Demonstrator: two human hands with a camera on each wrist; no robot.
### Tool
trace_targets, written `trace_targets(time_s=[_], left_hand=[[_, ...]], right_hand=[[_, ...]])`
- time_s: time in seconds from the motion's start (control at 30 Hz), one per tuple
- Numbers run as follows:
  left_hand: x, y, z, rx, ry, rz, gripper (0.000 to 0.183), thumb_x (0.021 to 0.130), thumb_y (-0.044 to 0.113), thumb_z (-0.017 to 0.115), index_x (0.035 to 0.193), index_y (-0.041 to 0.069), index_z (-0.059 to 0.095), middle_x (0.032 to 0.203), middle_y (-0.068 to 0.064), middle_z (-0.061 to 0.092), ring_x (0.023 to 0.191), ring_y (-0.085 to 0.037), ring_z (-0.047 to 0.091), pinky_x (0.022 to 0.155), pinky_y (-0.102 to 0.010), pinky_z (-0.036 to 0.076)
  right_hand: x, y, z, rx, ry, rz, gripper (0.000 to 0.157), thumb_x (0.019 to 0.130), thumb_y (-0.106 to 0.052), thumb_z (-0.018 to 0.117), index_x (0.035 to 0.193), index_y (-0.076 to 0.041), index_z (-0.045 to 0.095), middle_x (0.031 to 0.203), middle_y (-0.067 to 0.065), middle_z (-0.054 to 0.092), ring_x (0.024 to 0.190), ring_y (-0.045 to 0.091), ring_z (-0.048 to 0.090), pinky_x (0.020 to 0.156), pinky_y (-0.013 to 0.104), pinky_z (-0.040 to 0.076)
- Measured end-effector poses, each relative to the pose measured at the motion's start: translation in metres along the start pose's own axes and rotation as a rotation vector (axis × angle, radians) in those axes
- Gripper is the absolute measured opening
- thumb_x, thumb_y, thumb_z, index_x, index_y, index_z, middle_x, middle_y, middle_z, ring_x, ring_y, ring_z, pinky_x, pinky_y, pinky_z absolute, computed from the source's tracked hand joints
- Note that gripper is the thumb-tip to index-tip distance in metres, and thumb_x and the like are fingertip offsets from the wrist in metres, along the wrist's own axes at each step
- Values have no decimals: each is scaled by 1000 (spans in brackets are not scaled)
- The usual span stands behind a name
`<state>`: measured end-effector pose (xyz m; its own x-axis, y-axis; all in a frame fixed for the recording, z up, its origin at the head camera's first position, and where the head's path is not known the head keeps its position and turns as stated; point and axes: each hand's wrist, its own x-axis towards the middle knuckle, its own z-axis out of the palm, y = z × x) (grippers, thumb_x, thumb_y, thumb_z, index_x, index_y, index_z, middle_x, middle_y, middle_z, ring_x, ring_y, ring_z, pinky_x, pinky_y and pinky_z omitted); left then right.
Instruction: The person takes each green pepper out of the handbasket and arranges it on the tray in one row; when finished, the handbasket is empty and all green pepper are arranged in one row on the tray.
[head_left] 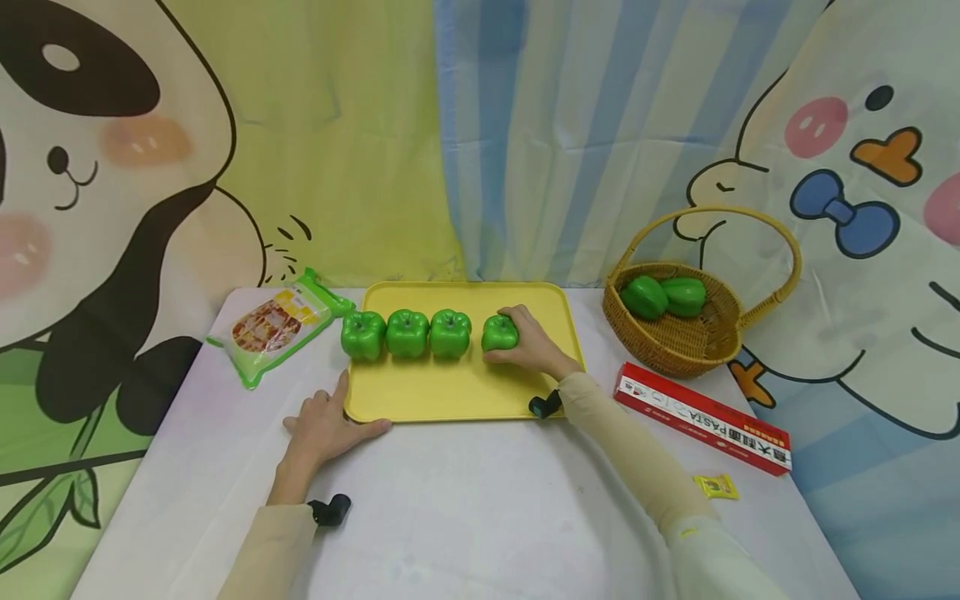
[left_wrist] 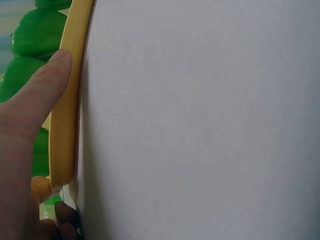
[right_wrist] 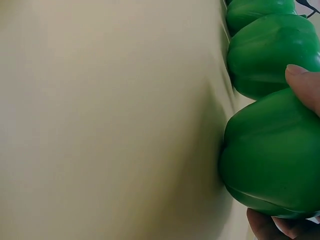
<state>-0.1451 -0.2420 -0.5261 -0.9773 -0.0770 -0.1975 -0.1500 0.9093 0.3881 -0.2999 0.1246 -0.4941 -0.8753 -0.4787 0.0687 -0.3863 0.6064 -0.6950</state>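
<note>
My right hand [head_left: 531,343] grips a green bell pepper [head_left: 499,333] over the right half of the yellow tray [head_left: 450,396]. In the right wrist view the thumb lies on one side of this pepper [right_wrist: 275,155] and fingertips on the other. Left of it, three more bell peppers [head_left: 407,334] stand in a row along the tray, the leftmost overlapping its left edge. My left hand [head_left: 322,429] rests at the tray's front left corner, thumb along the front rim. In the left wrist view the thumb [left_wrist: 47,85] lies against the yellow rim, fingers round the corner.
A wicker basket [head_left: 675,354] with a tall handle holds two green peppers [head_left: 663,297] at the back right. Before it lie a red pasta box [head_left: 705,418] and a small yellow packet [head_left: 717,487]. A green-edged food bag [head_left: 277,325] lies left of the tray.
</note>
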Motion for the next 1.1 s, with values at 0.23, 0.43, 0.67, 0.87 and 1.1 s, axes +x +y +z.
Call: trace_targets(time_s=[0.23,0.43,0.67,0.87,1.1], left_hand=[[0,2,2,7,4,7,140,63,94,60,162,9,11,121,-32,53,111,-47,50,86,-77,31],[0,3,3,-2,1,14,139,63,93,61,162,9,11,121,-31,53,112,-47,50,86,-77,31],[0,5,4,3,11,17,139,62,94,61,162,11,12,121,-31,53,111,-47,50,85,-73,33],[2,5,4,3,1,14,139,62,94,61,163,11,11,121,-31,53,110,-47,51,84,-72,33],[1,1,0,-6,0,8,139,64,93,60,162,9,9,127,-37,50,118,-54,47,88,-81,27]], right_hand=[[3,1,4,10,-12,-2,88,78,-39,86,147,-7,41,127,11,47,110,28,54,93,48,51],[4,-2,6,13,-24,-8,88,78,-41,85,147,-7,41,128,10,47,111,27,54,93,48,51],[4,-4,6,0,-29,3,92,78,-44,85,149,-7,40,131,11,46,114,28,53,95,50,50],[0,-5,-2,-16,-26,4,102,75,-50,86,154,-13,34,140,11,43,125,30,50,105,53,47],[-13,-2,-18,5,-20,-32,104,75,-49,86,156,-15,31,149,12,39,139,37,44,113,52,41]])
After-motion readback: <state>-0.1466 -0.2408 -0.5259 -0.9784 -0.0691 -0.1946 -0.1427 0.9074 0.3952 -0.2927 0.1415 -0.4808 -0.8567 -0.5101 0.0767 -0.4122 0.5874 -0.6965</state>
